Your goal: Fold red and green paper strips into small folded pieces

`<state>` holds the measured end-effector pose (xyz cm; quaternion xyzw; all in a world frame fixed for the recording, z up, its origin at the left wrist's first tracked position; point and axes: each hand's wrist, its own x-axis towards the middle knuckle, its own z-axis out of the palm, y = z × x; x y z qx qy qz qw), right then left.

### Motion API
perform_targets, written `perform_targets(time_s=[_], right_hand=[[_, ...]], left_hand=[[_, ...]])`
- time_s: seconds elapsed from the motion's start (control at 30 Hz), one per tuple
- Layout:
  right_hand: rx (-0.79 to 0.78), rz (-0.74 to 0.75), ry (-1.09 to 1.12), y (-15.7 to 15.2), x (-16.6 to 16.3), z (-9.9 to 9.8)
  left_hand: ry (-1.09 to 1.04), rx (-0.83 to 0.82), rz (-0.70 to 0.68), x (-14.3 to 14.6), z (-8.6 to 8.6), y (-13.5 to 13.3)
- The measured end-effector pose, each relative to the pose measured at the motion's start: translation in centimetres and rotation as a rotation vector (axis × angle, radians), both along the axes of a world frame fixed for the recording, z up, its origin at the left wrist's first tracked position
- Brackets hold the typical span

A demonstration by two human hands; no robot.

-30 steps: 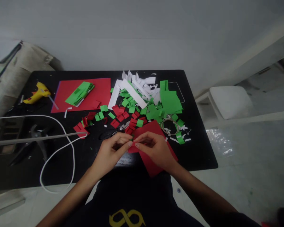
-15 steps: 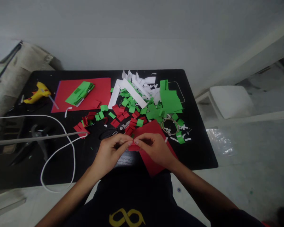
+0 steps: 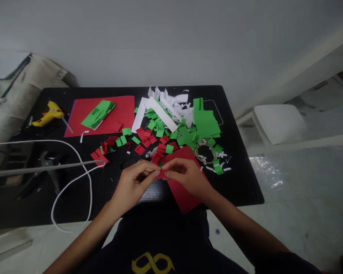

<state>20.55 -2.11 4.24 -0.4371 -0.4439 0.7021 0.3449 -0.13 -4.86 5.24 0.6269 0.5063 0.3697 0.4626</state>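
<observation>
My left hand (image 3: 135, 180) and my right hand (image 3: 185, 177) meet over the front of the table, both closed in a pinch. A small piece of red paper (image 3: 161, 175) is held between their fingertips; the fingers partly cover it. Under my right hand lies a large red paper sheet (image 3: 185, 198). Just beyond the hands are red paper pieces (image 3: 160, 150) and a pair of scissors (image 3: 149, 153), partly hidden. Cut green paper squares (image 3: 160, 125) and white paper strips (image 3: 162, 112) are heaped farther back.
A yellow glue gun (image 3: 50, 114) lies at the left, near a red sheet (image 3: 124, 110) bearing a green paper stack (image 3: 98, 113). A white cable (image 3: 90, 190) loops across pliers (image 3: 50, 169). On the right are a ring (image 3: 196, 154) and larger green paper (image 3: 207, 123); a white stool (image 3: 278, 121) stands beyond.
The view has shifted slightly. My fingers have moved a little on the small red paper, and less of it shows below the fingertips. Both hands still pinch it.
</observation>
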Motion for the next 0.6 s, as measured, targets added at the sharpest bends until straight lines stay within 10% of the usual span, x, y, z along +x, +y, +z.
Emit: perform_targets(time_s=[0.6], right_hand=[[0.038,-0.048,-0.043,-0.5,-0.4,-0.8]], left_hand=[[-0.04,-0.185,0.042,0.2,-1.3,-0.6]])
